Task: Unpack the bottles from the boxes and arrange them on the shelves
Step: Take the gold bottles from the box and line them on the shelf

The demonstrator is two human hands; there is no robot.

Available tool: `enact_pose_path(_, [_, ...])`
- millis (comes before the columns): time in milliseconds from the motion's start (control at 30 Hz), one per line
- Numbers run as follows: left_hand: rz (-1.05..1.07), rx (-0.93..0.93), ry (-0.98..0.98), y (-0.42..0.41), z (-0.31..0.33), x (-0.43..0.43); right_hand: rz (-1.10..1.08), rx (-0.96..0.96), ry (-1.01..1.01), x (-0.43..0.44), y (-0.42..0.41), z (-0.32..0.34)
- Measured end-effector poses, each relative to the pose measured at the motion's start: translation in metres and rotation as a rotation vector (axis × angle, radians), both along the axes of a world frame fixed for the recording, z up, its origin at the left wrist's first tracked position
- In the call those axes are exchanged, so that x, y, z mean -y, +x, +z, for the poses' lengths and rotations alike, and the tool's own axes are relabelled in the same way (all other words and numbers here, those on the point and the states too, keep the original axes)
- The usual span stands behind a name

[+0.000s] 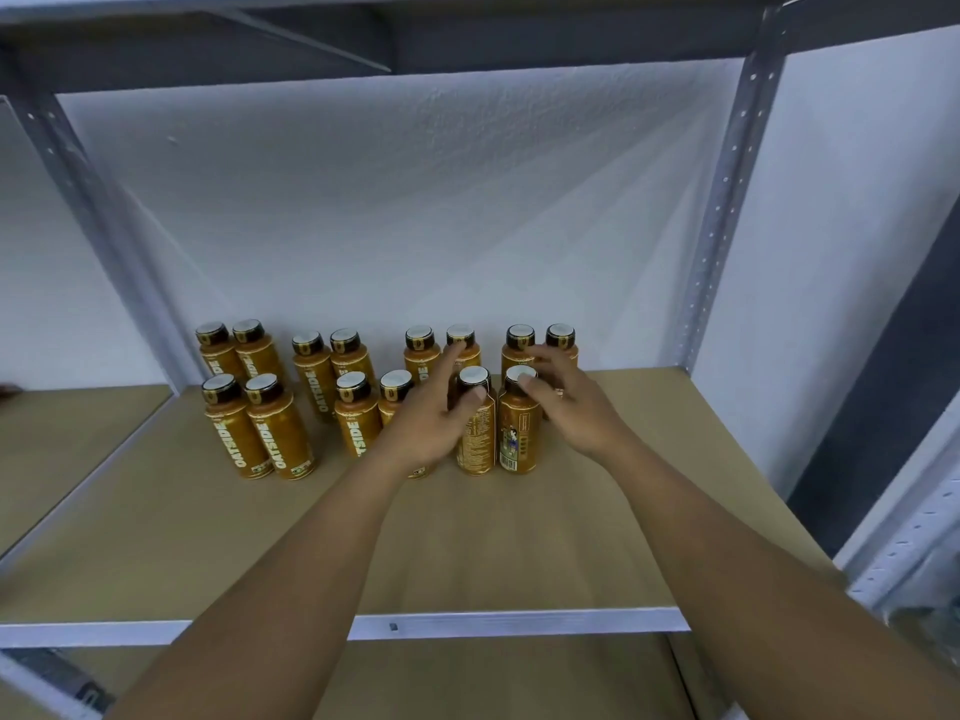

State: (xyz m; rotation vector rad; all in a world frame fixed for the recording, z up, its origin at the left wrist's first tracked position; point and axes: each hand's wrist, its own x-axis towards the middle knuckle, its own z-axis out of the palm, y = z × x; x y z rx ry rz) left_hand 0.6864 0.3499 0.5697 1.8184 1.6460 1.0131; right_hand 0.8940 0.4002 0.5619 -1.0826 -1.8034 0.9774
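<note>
Front rail (519, 623) of the shelf (182, 537) runs across the bottom, and both forearms reach over it. Left hand (436, 423): fingers spread wide, thumb resting on the white cap of a front bottle (475, 444), forefinger stretched to the cap of a back bottle (461, 339). It grips nothing. Right hand (571, 407): one fingertip on the cap of the next front bottle (517, 444), other fingers loosely curled behind. Can't tell if they pinch the cap or only touch it; the angle is too flat.

These two stand upright, side by side and touching, with small print and barcode facing out. The other bottles (260, 423) to the left show the big brand name. Likely reason for the hand positions: nudging this pair square in front of the back pair to close a block of four, matching the blocks on the left. The labels probably want turning too.

All bottles sit in two rows toward the back of the shelf, near the wall (389, 200), in pairs with gaps between.

Hidden: the left hand covers most of one middle front-row bottle, and the right hand blocks the bodies of the far-right back pair. No boxes in view. A dark thing (8, 391) at the left edge is cut off and unreadable. The upper shelf (311, 44) is cropped at the top.
</note>
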Motion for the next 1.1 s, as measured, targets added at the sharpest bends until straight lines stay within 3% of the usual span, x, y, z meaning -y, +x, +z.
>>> enact_pose_path(67, [-0.006,-0.068,-0.033,-0.005,0.015,-0.007,0.031,0.010,-0.023,-0.006,0.003,0.016])
enact_pose_path(333, [-0.142,-0.394,-0.247,-0.012,0.055,-0.020,0.206,0.406,-0.045,-0.023,0.005,0.045])
enact_pose_path(767, [-0.005,-0.344,-0.118,0.007,0.041,-0.022,0.005,0.377,0.097,-0.020,0.016,0.036])
enact_pose_path(1100, [-0.104,-0.280,-0.208,-0.001,0.053,-0.025,0.090,0.329,-0.073,-0.021,0.021,0.046])
